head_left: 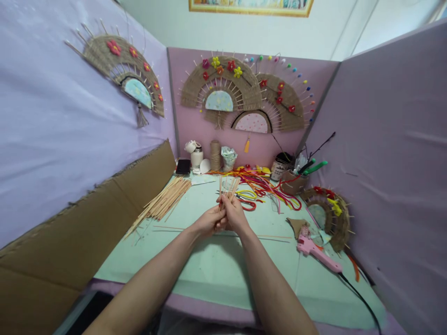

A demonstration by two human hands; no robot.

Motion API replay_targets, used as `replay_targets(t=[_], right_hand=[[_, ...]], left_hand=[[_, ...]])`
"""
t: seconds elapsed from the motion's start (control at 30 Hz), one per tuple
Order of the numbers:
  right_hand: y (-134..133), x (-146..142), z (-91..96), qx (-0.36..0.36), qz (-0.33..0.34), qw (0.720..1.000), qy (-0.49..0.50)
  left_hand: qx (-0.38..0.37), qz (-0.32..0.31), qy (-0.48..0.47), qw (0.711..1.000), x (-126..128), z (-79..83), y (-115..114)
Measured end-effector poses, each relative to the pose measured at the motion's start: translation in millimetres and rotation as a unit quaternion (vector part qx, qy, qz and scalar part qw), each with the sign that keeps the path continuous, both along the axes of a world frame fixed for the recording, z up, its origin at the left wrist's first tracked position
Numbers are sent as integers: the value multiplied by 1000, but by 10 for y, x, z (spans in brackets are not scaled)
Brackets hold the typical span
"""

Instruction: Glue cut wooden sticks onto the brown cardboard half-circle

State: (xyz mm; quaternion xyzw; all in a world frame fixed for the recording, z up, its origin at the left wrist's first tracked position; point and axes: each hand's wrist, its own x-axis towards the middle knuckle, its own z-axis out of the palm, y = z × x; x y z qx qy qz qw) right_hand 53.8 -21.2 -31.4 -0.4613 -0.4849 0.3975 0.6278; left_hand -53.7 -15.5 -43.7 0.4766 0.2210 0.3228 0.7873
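Observation:
Both hands meet over the middle of the table around a small bunch of thin wooden sticks (230, 185), whose tips fan upward above the fingers. My left hand (210, 220) is closed round the lower part of the bunch. Against it, my right hand (234, 213) is closed too, its fingers and thumb gripping the sticks. The lower ends are hidden by the hands. Just beyond them lie red-handled scissors (247, 204) and a tool with yellow handles (246, 194). A large pile of similar sticks (169, 197) rests to the left.
A pink glue gun (317, 253) with a black cord lies at the right, near a small woven fan (335, 218). Coloured pipe cleaners (265, 186) spread across the back. Behind stand a twine spool (215, 156) and a pen pot (293, 182). Cardboard (104, 209) edges the left.

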Motion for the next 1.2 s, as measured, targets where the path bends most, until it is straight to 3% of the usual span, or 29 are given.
replay_targets(t=[0.23, 0.6, 1.2], right_hand=[[24, 23, 16, 47, -38, 998, 11], [9, 43, 26, 56, -79, 995, -1], [-25, 25, 60, 52, -85, 995, 8]], left_hand=[[40, 121, -6, 992, 16, -12, 56], [85, 148, 9, 985, 30, 19, 69], [76, 188, 0, 979, 44, 43, 59]])
